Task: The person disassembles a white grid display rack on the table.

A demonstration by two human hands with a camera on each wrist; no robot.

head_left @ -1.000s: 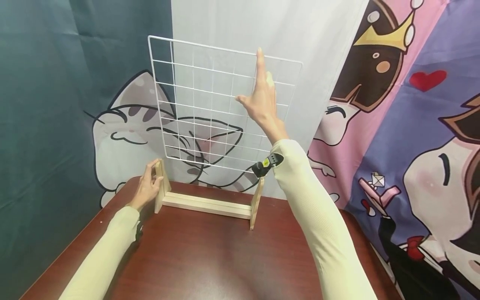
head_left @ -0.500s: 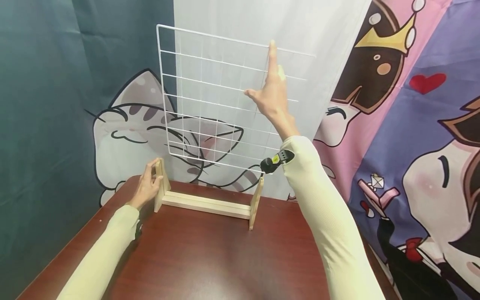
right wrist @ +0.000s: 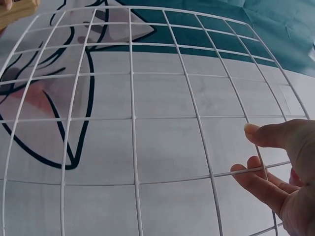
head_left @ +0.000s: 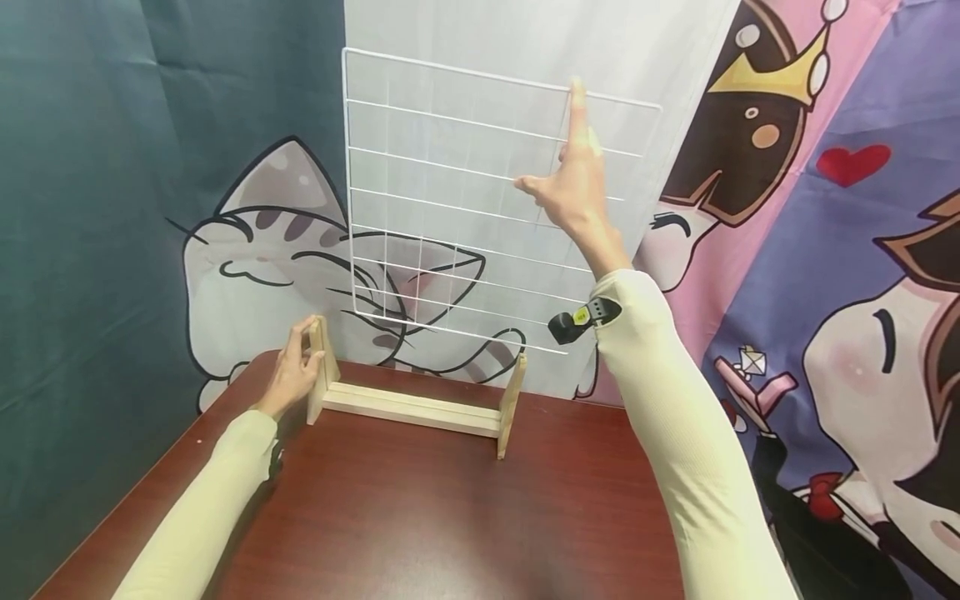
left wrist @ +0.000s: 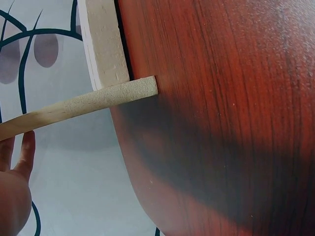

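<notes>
A white wire grid panel (head_left: 457,69) hangs above and slightly right of a pale wooden stand (head_left: 412,410). My right hand (head_left: 583,196) holds the panel near its right side. In the right wrist view, the right hand's thumb (right wrist: 273,135) lies on the near face of the grid (right wrist: 132,98) and the other fingers curl behind its wires. The stand has two uprights joined by a low grooved bar. My left hand (head_left: 292,377) grips its left upright. In the left wrist view, the left hand (left wrist: 15,201) touches that upright (left wrist: 83,104) from below.
The stand rests toward the back of a reddish-brown wooden table (head_left: 420,517). Behind the table hangs a printed curtain (head_left: 262,200) with cartoon cats. Another curtain (head_left: 862,350) with cartoon figures runs along the right. A small black camera (head_left: 572,323) sits on the right wrist.
The right hand and the wire grid panel have moved to the right, and a little upward at first. The left hand and the wooden stand have stayed in place.
</notes>
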